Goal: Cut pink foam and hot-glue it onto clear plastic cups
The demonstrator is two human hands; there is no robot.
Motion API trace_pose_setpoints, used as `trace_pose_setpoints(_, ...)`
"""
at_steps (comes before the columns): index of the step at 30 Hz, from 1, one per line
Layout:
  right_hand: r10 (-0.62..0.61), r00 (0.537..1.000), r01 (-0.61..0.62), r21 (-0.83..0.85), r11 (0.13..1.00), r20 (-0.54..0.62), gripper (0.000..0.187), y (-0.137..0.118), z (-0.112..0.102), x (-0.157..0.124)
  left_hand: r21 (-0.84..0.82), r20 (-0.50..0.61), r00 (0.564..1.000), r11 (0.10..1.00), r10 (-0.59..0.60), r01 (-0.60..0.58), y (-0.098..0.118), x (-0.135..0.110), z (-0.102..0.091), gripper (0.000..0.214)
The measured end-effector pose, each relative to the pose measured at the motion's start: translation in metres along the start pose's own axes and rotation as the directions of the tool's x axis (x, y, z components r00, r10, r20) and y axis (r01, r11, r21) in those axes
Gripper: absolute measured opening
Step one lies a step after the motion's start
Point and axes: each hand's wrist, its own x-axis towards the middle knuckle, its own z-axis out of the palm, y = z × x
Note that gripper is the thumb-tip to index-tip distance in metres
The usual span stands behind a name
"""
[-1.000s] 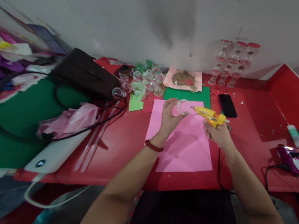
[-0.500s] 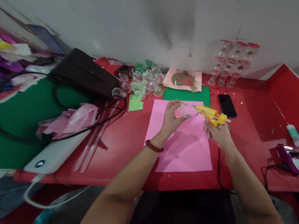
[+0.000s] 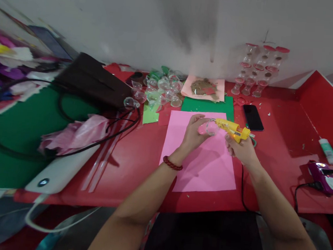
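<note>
My left hand [image 3: 194, 134] is closed round a small clear plastic cup [image 3: 208, 127], held above a pink paper sheet [image 3: 206, 167] on the red table. My right hand [image 3: 240, 148] grips a yellow hot glue gun [image 3: 232, 129]. Its nozzle points left and touches the cup's rim. A black cord [image 3: 242, 190] runs from the gun down over the table's front edge. A red bead bracelet [image 3: 172, 164] sits on my left wrist.
Several clear cups [image 3: 160, 90] lie behind a green sheet [image 3: 209, 104]. A black phone [image 3: 253, 117], a black bag [image 3: 93, 80], pink plastic [image 3: 75, 132], a glue bottle [image 3: 329, 151], a purple device [image 3: 325, 179] and stacked cup towers [image 3: 258, 71] surround the pink sheet.
The cup in my left hand has come down and turned slightly. The glue gun's nozzle has closed in from just right of the cup onto its rim.
</note>
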Motion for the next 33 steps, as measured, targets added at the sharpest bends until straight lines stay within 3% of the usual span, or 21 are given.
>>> trace_pose_setpoints(8,0.016,0.999,-0.016,0.0,1.0,0.049,0.048,0.003,0.002,-0.002,-0.067,0.003,0.998,0.996,-0.066,0.066,-0.002,0.001,-0.004,0.049)
trace_pose_setpoints(17,0.013,0.993,-0.004,-0.08,0.997,0.116,0.044,-0.001,0.005,-0.006,-0.013,-0.013,0.995,0.995,-0.098,0.098,-0.001,0.004,-0.008,0.046)
trace_pose_setpoints(23,0.028,0.994,-0.018,-0.09,0.996,0.11,0.045,0.001,0.006,-0.006,0.033,-0.061,0.994,0.995,-0.09,0.093,-0.002,0.005,-0.009,0.044)
trace_pose_setpoints(33,-0.003,0.995,0.008,-0.054,0.999,0.1,0.046,0.007,0.003,-0.002,0.004,-0.04,0.996,0.997,-0.077,0.077,-0.008,0.003,-0.005,0.045)
